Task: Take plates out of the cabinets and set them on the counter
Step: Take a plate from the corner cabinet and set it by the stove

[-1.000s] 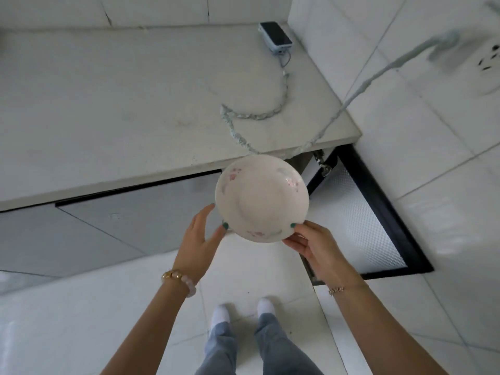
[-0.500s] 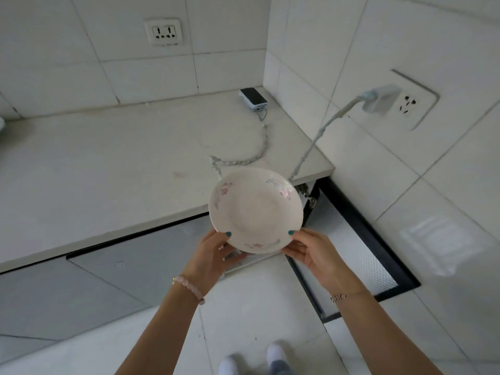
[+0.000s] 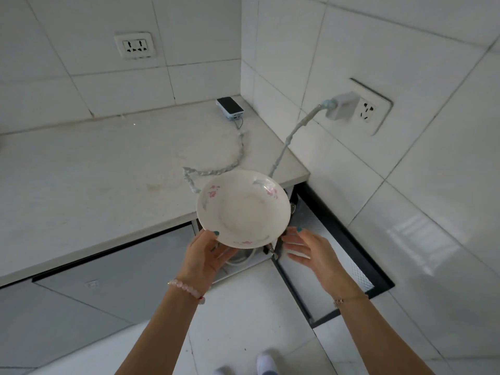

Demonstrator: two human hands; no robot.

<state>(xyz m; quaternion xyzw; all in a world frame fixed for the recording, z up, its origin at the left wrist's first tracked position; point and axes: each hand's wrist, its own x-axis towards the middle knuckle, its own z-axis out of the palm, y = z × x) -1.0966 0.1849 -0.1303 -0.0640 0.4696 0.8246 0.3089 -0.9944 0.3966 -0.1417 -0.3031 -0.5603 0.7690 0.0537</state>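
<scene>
So left hand (image 3: 207, 255) has its grip pinching the plate (image 3: 243, 208) (pink flowers on it) above the table (image 3: 94, 171) edge; right hand (image 3: 311, 250) spread, just beside the rim.

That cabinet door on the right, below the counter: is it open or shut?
Open. The black-framed cabinet door swings out from the counter edge, leaving a gap behind the plate.

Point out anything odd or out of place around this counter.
A charging cable loops across the counter from a device in the corner, right where the plate is heading. A faint stain marks the counter. The cabinet door stands open. Nothing looks broken or spilled.
</scene>
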